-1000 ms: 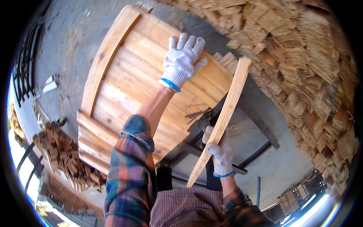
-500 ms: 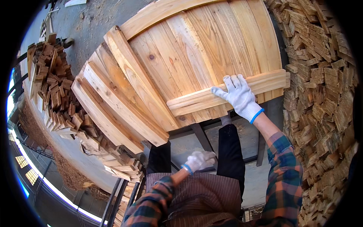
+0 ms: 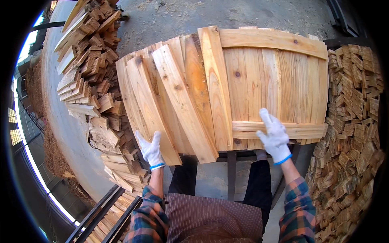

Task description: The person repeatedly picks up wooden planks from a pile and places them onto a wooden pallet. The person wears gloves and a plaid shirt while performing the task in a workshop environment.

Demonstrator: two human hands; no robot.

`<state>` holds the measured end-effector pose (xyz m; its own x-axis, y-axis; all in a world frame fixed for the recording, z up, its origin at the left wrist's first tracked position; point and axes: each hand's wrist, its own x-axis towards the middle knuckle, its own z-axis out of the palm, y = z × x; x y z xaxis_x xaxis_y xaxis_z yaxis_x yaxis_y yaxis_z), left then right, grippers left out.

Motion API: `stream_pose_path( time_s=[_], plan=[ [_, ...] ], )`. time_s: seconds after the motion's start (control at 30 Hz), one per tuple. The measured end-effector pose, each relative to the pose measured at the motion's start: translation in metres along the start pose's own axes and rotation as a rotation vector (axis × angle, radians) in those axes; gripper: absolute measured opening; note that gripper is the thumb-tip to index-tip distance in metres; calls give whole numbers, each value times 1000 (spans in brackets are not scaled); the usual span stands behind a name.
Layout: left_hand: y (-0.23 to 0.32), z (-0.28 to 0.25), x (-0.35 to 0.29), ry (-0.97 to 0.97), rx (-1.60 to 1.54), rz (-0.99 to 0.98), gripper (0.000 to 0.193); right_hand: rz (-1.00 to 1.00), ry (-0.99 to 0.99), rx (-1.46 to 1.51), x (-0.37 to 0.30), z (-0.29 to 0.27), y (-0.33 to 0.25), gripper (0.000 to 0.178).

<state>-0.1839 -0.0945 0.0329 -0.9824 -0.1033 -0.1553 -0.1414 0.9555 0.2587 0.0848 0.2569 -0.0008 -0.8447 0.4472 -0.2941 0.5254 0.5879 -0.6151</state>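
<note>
My left hand [image 3: 150,150], in a white knit glove with a blue cuff, spreads its fingers beside the lower end of a loose slanted plank [image 3: 152,109]. Whether it touches the wood I cannot tell. My right hand [image 3: 274,139], gloved alike, has thumb and fingers apart over a horizontal board [image 3: 306,130] along the near side of a wide layer of pale planks [image 3: 287,85]; contact is unclear. Another loose plank [image 3: 182,97] lies slanted between my hands. An upright board [image 3: 215,87] crosses the layer, and a far horizontal board [image 3: 275,39] meets its top.
Stacks of short rough wood pieces [image 3: 348,133] rise on the right. A jumbled pile of offcuts [image 3: 95,60] stands at the left. Dark metal bars [image 3: 95,214] hold more wood at lower left. Dark frame legs [image 3: 231,174] show under the planks, over grey floor [image 3: 162,20].
The view has turned, so the planks sit straighter. My left hand has gone from before my apron out to the left planks, fingers now spread. My right hand's fingers now point more upward.
</note>
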Motion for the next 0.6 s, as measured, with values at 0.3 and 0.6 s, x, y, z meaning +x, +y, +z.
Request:
stream_pose_path(
  time_s=[0.3, 0.6],
  plan=[
    [14, 37, 42, -174, -79, 20, 115, 246, 17, -315, 131, 144, -232, 117],
    [-16, 43, 64, -386, -524, 2, 100, 416, -109, 98, 145, 118, -245, 125]
  ],
)
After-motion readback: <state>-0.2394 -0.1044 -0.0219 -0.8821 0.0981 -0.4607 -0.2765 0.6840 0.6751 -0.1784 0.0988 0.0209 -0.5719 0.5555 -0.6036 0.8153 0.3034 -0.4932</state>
